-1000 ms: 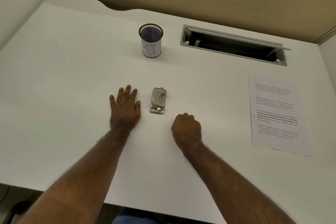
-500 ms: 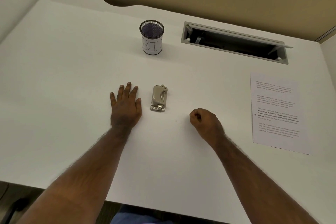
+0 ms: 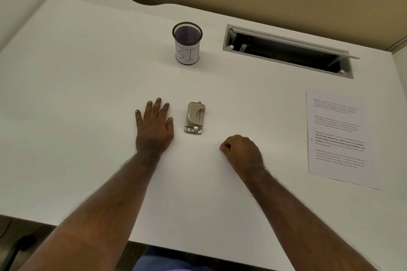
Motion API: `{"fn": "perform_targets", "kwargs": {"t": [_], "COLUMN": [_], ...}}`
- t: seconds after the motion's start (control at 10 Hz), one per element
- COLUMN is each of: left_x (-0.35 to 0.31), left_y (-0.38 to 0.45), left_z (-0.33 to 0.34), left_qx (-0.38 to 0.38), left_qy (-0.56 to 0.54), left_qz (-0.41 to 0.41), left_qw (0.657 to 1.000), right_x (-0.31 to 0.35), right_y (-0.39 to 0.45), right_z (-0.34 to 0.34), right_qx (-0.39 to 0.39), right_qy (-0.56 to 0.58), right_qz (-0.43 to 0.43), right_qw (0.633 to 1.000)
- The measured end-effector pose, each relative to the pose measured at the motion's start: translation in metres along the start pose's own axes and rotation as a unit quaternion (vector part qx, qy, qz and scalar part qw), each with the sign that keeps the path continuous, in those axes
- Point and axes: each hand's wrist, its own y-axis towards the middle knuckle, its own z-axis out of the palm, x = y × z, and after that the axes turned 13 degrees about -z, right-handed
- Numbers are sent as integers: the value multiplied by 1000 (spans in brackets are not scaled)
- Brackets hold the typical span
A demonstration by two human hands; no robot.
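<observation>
A small beige hole punch (image 3: 195, 117) lies on the white desk (image 3: 88, 94), near its middle. My left hand (image 3: 153, 128) rests flat on the desk just left of the punch, fingers straight, not touching it. My right hand (image 3: 241, 152) sits on the desk to the lower right of the punch, curled into a fist with nothing seen in it. A printed sheet of paper (image 3: 339, 136) lies flat at the right side of the desk.
A black mesh cup (image 3: 187, 43) with a white label reading "BIN" stands behind the punch. An open cable slot (image 3: 288, 50) with a raised flap is set in the desk at the back right. Partition walls close the back and left sides.
My right fist moved right over the desk, then came back a little to the left. My left hand and the punch stayed put.
</observation>
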Motion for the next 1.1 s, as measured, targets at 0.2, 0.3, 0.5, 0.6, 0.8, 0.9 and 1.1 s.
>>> {"fn": "perform_targets", "kwargs": {"t": [0.2, 0.3, 0.5, 0.6, 0.8, 0.9, 1.1], "left_x": [1, 1, 1, 1, 0, 0, -1], "left_y": [0, 0, 0, 0, -1, 0, -1], "left_z": [2, 2, 1, 0, -1, -2, -3], "left_qx": [-5, -4, -6, -1, 2, 3, 2], "left_qy": [-4, -7, -3, -3, 5, 7, 9], "left_qz": [-1, 0, -1, -1, -1, -1, -1], "left_qw": [1000, 1000, 1000, 1000, 1000, 1000, 1000], "right_x": [18, 24, 36, 40, 44, 46, 43], "right_y": [7, 11, 25, 30, 32, 34, 32], "right_z": [6, 9, 0, -4, -4, -3, 3], "right_qx": [-9, -15, 3, 30, 51, 54, 43], "right_qy": [-40, -55, -95, -101, -110, -110, -131], "right_qz": [7, 4, 21, 21, 16, 15, -25], "right_qw": [999, 998, 995, 994, 993, 992, 990]}}
